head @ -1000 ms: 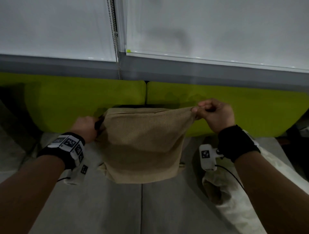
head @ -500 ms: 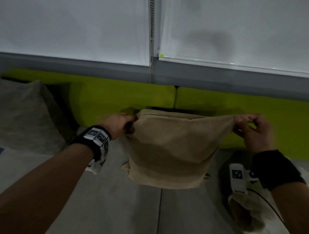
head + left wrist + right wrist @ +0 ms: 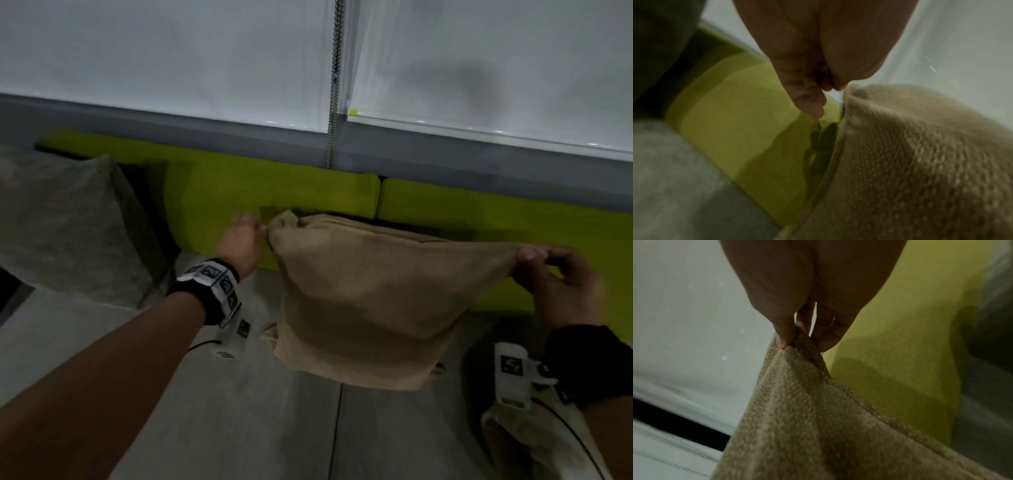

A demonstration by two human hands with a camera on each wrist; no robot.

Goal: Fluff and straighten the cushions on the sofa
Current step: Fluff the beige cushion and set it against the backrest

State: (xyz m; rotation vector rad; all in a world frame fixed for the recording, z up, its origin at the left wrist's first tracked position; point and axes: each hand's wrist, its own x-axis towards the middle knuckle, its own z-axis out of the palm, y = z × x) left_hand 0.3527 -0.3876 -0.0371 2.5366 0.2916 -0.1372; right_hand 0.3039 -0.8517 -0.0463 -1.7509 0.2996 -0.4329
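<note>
Pinching the tan cushion [image 3: 370, 301] by its top right corner, my right hand [image 3: 561, 291] has thumb and forefinger closed tight on the fabric; in the right wrist view the fingertips [image 3: 784, 339] nip a small peak of the cloth while the other fingers hang loosely beside it. My left hand [image 3: 241, 245] sits at the cushion's top left corner, left of centre in the head view, with fingers drawn together, but there the hand is blurred; in the left wrist view the fingers [image 3: 809, 104] point down just beside the bunched corner, with a sliver of light between them and the cloth, so I cannot tell whether that hand has hold of it. The cushion hangs in the middle of the frame, its top edge stretched between my hands, in front of the lime-green backrest [image 3: 274, 198] and over the grey seat [image 3: 239, 411]. Whether its lower edge touches the seat is hard to make out. A grey cushion [image 3: 68, 222] leans at the left edge, partly cut off. At the lower right a pale cushion [image 3: 534, 445] is mostly covered by my right forearm and cut by the frame. Both wrist views are soft and dim.
</note>
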